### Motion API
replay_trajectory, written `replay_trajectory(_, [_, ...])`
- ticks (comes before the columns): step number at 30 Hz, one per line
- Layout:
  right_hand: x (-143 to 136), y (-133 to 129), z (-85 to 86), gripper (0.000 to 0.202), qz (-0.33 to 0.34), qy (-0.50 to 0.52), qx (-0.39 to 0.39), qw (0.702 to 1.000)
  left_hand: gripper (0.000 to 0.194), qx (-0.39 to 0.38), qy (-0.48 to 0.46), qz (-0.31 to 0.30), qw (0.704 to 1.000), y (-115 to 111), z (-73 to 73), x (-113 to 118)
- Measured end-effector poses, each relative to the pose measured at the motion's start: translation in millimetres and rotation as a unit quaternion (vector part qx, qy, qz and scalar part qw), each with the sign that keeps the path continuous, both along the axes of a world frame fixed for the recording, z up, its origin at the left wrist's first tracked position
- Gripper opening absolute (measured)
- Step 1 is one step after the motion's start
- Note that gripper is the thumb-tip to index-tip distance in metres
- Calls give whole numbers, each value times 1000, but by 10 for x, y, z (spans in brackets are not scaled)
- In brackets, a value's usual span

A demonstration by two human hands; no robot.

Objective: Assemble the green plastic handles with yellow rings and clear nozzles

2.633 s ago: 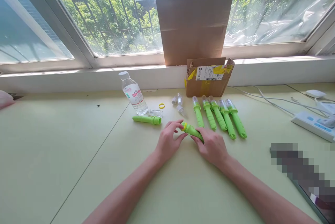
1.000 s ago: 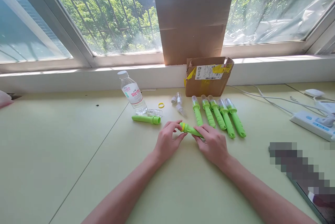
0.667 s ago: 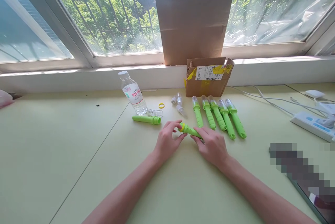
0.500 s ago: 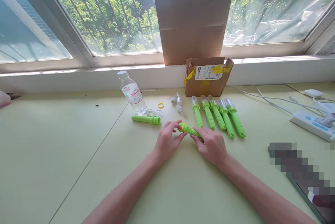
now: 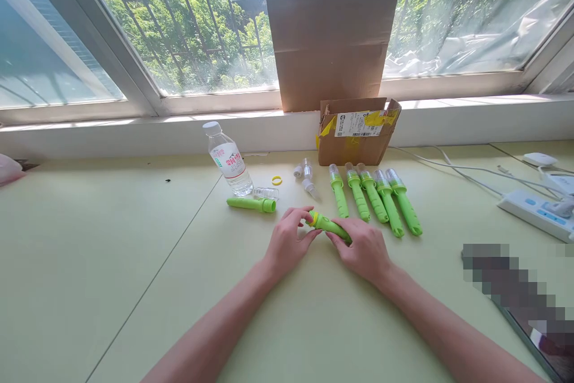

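Between my hands, low over the table, is a green plastic handle with a yellow ring around its left end. My left hand pinches that ringed end with thumb and fingers. My right hand is closed around the lower part of the handle, hiding some of it. Another green handle with a threaded end lies to the left, in front of a clear plastic cap. Just behind lies a loose yellow ring. Clear and white small parts rest beyond my hands.
Several green handles with clear caps lie in a row at the right, before an open cardboard box. A water bottle stands at the back left. A power strip with cables and a dark phone-like object lie far right.
The green handle has shifted slightly in my fingers, and a little more of it shows by my right hand. Both hands keep nearly the same place.
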State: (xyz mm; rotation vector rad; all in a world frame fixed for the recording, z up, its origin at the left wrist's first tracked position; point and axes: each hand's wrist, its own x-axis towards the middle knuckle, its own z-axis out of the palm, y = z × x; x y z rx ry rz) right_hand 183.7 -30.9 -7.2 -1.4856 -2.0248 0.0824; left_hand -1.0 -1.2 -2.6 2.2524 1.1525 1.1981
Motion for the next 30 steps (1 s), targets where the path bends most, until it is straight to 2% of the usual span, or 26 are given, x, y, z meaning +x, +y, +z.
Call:
replay_trajectory(9, [0,18,-21,16,-6,20,13,1000,10,11,-2,0,1000,0,10,6])
replay_trajectory(17, [-11,-13,-8,19,-12,3,12,1000,18,-10,-25,-5,1000,15,6,8])
replay_trajectory(24, [-13,-7,-5,22,-8,0,0,1000,12,-11,-22,-3,1000,-3,24,15])
replay_trajectory(30, [-5,-13,-18,23,2,16,-9,1000,23,-11,-7,-6,1000,3,15,7])
